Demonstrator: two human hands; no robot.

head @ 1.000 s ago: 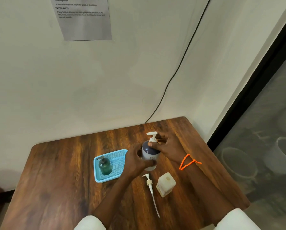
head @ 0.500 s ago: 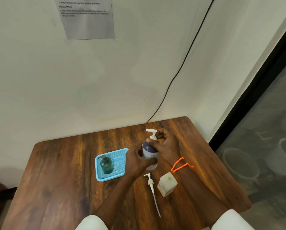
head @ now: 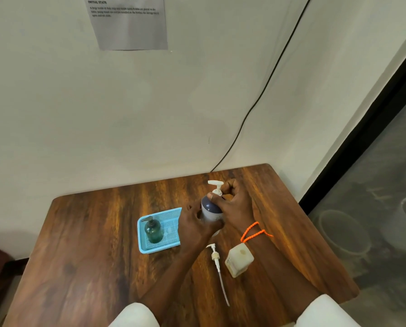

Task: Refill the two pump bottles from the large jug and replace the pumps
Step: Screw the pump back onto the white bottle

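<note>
A white pump bottle with a dark blue shoulder stands upright at the middle of the wooden table. My left hand wraps its lower body. My right hand grips its neck just under the white pump head. A small green pump bottle with a dark pump stands in a light blue tray to the left. A loose white pump with a long tube lies on the table near me. Beside it stands a pale square jug with its mouth uncapped.
The table sits in a corner against a cream wall, with a black cable running down behind it. A printed sheet hangs on the wall. Right of the table is a dark glass panel. An orange cord circles my right wrist.
My right hand has shifted a little around the bottle's neck and the pump head has turned slightly. The left hand keeps its hold on the bottle. The camera view has tilted down a bit.
</note>
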